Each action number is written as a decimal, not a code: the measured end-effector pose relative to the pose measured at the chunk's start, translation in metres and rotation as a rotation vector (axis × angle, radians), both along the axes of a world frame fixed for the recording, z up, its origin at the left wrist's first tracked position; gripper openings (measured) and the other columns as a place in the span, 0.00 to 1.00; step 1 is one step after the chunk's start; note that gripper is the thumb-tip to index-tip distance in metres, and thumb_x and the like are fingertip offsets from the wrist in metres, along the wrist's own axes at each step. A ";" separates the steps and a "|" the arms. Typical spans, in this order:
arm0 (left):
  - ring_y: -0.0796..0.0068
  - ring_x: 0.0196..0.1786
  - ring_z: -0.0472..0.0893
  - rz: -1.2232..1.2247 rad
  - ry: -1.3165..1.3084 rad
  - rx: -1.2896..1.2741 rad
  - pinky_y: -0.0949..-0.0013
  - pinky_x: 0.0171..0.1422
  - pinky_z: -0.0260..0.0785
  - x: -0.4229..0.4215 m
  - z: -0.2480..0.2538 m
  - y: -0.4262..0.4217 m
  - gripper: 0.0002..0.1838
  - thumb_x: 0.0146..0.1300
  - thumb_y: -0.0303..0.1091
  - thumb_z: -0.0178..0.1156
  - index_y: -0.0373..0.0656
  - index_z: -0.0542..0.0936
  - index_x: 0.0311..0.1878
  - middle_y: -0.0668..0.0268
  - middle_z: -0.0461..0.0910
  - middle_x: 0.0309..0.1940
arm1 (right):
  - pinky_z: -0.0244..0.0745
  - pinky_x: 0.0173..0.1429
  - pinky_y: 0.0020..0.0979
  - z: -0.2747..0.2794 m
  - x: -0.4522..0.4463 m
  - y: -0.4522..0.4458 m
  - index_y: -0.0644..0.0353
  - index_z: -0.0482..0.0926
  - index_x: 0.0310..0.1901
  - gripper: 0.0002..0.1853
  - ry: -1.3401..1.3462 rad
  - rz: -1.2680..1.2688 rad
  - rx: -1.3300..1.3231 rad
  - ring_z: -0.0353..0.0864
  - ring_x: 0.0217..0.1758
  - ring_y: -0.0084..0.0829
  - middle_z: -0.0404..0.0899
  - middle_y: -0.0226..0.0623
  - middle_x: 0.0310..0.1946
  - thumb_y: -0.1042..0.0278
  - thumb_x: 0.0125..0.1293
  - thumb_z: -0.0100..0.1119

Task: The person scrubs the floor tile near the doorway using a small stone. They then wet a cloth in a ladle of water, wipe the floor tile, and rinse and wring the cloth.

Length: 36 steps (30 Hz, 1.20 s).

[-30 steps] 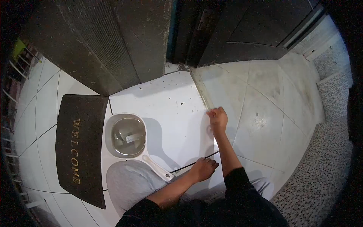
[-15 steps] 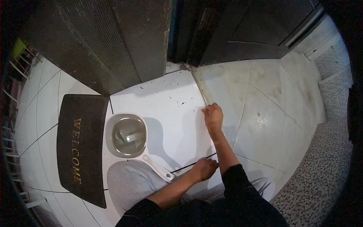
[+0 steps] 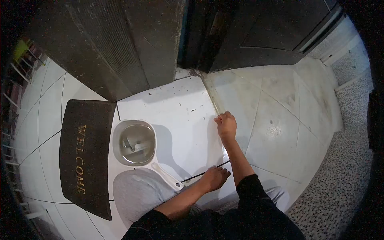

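Observation:
My right hand [image 3: 227,125] is down at the seam where white tile meets the greyish floor, its fingers pinched together. Whatever they hold is too small or hidden to make out. A thin, dirty strip [image 3: 210,94] runs along that seam, from the door frame to my fingertips. Closer to my lap, my left hand [image 3: 216,178] hovers low over the tile with curled fingers; their grip is hidden. Left of both hands stands a white plastic water dipper [image 3: 155,150] with water in it. Its handle [image 3: 170,179] points toward my left knee.
Beside the dipper lies a dark mat [image 3: 90,160] reading "WELCOME". Dark door panels [image 3: 148,44] rise ahead. Small dark crumbs [image 3: 193,110] are scattered over the white tile [image 3: 180,132]. A speckled mosaic surface [image 3: 324,196] borders the right side.
My right hand has shifted very slightly toward me along the seam. The reflections on the water in the dipper look different. My left hand stays nearly in place.

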<state>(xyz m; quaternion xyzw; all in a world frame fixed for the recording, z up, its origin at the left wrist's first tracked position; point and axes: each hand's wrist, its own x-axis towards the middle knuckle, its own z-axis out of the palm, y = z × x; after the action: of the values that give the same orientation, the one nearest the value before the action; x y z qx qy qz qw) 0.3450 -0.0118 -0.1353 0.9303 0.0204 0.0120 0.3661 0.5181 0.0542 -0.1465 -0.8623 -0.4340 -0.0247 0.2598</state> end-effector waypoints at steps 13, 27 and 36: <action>0.63 0.39 0.77 0.009 -0.036 0.049 0.61 0.43 0.69 0.001 -0.002 0.000 0.07 0.54 0.30 0.50 0.41 0.75 0.35 0.60 0.76 0.32 | 0.69 0.35 0.40 0.002 -0.004 -0.009 0.62 0.74 0.20 0.08 0.014 0.083 -0.018 0.72 0.32 0.44 0.72 0.40 0.26 0.71 0.44 0.64; 0.63 0.39 0.77 -0.087 -0.025 0.165 0.60 0.42 0.69 0.002 -0.005 -0.003 0.10 0.58 0.33 0.48 0.41 0.75 0.40 0.61 0.77 0.32 | 0.69 0.35 0.40 -0.003 -0.020 -0.025 0.60 0.76 0.24 0.06 -0.021 0.176 0.106 0.71 0.30 0.43 0.71 0.40 0.25 0.71 0.45 0.64; 0.62 0.36 0.77 0.004 -0.132 0.032 0.60 0.40 0.68 -0.002 -0.011 -0.002 0.07 0.57 0.32 0.49 0.42 0.75 0.35 0.61 0.76 0.30 | 0.69 0.37 0.40 0.002 0.005 0.040 0.61 0.77 0.25 0.05 -0.010 0.132 0.065 0.71 0.32 0.43 0.72 0.40 0.27 0.70 0.48 0.62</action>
<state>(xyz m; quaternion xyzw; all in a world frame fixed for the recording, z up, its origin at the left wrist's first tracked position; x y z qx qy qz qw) 0.3430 -0.0143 -0.1462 0.9332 -0.0020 0.0744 0.3516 0.5231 0.0938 -0.1448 -0.8226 -0.4904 -0.0261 0.2867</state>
